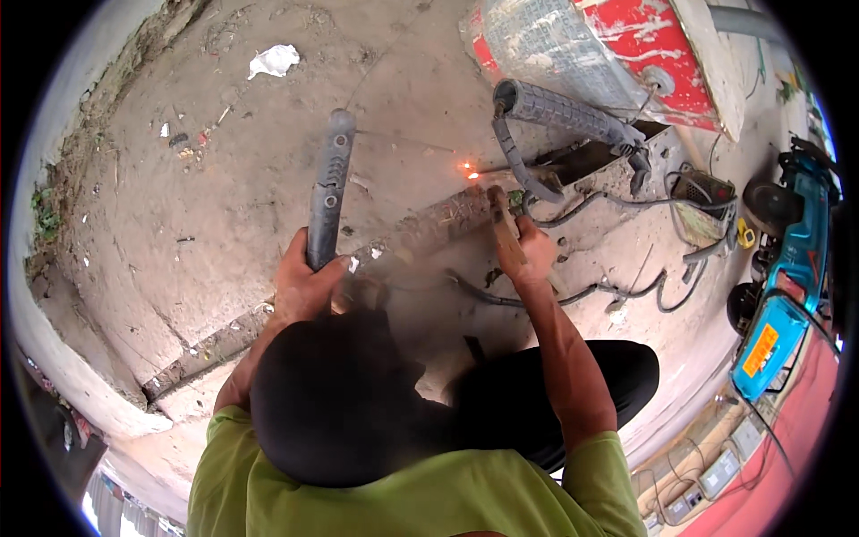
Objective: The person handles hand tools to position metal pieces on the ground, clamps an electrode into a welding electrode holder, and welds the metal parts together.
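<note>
My left hand (309,279) grips the lower end of a dark grey tube (331,183) with slots and round rivets, pointing away from me. A thin rod or line runs right from near its top. In my closed right hand (532,255) is a wooden-handled tool (506,228); its far end lies by a long, rough metal bar (438,219) on the ground. Just beyond that end, a small glowing orange spot (472,171) sits at the tip of a narrow rod. What the rod belongs to, I cannot make out.
A ribbed grey tube (568,109) with a loop rests on a metal channel (658,134) at right. Beyond it lies a red and white bucket (555,49). Black cable (617,291) snakes over the floor; a blue machine (792,268) stands far right. White scrap (274,61) lies far left.
</note>
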Demonstrator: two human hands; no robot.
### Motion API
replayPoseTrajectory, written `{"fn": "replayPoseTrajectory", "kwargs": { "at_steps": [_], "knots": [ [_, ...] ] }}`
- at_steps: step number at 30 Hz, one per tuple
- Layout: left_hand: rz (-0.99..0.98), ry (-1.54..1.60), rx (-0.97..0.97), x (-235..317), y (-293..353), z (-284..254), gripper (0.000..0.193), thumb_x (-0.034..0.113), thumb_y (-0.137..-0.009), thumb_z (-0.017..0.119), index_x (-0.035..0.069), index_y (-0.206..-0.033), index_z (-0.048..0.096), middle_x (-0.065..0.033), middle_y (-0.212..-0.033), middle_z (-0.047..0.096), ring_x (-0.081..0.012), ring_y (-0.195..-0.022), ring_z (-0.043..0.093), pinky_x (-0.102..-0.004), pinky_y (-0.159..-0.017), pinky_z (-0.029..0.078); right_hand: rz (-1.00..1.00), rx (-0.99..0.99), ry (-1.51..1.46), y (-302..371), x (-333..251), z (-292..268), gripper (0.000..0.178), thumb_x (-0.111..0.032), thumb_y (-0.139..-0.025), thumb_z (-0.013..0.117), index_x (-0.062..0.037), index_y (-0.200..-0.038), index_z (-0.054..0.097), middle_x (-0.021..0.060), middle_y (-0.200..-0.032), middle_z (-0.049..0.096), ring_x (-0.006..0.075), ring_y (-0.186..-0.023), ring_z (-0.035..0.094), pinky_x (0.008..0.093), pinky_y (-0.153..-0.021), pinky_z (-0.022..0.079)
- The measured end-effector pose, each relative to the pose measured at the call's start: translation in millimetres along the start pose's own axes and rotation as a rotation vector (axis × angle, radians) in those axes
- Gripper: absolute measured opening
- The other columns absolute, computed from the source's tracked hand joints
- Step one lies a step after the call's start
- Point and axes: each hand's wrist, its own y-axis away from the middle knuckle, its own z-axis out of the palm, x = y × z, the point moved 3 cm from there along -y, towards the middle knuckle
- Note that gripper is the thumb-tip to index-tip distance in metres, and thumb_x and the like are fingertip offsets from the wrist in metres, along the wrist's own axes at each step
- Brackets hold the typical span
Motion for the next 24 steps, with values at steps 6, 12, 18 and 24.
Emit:
{"fn": "replayPoseTrajectory", "kwargs": {
  "at_steps": [6, 12, 18, 24],
  "knots": [
    [-0.089, 0.09, -0.067, 35.5, 10.8, 23.0, 0.029, 0.003, -0.091, 0.075, 0.002, -0.111, 0.055, -0.0042, -0.08, 0.063, -0.0122, -0.059, 0.057, -0.0296, -0.055, 0.046, 0.03, -0.002, 0.016, -3.7, -0.3, -2.4, 0.03, -0.041, -0.089, 0.074, -0.012, -0.084, 0.067, 0.0198, -0.08, 0.073, 0.0472, -0.077, 0.071, 0.055, -0.067, 0.056],
    [-0.054, 0.123, -0.06, 21.1, 10.4, 18.1, 0.027, 0.005, -0.092, 0.074, 0.001, -0.11, 0.055, -0.0054, -0.072, 0.06, -0.0151, -0.056, 0.058, -0.0304, -0.054, 0.045, 0.044, -0.019, 0.011, -2.5, -0.8, -7.9, 0.031, -0.042, -0.089, 0.075, -0.0113, -0.087, 0.069, 0.0215, -0.081, 0.074, 0.047, -0.08, 0.072, 0.0544, -0.069, 0.058],
    [-0.01, 0.207, 0.002, -11.8, 1.4, 0.4, 0.035, 0.01, -0.093, 0.074, -0.001, -0.121, 0.055, -0.0078, -0.072, 0.062, -0.019, -0.055, 0.06, -0.0327, -0.052, 0.047, -0.068, -0.088, -0.082, -2.6, 10.5, -16.9, 0.03, -0.039, -0.09, 0.075, -0.0093, -0.092, 0.071, 0.0233, -0.079, 0.073, 0.0477, -0.08, 0.072, 0.0551, -0.069, 0.058],
    [-0.025, 0.263, 0.087, -13.1, 18.3, -9.7, 0.025, 0.01, -0.093, 0.075, 0.003, -0.106, 0.055, -0.007, -0.069, 0.062, -0.0176, -0.053, 0.06, -0.0318, -0.05, 0.047, -0.151, -0.144, -0.068, 10.9, 13.3, -50.7, 0.027, -0.035, -0.092, 0.076, -0.0096, -0.102, 0.075, 0.019, -0.111, 0.075, 0.042, -0.092, 0.073, 0.0497, -0.077, 0.059]
  ]
}}
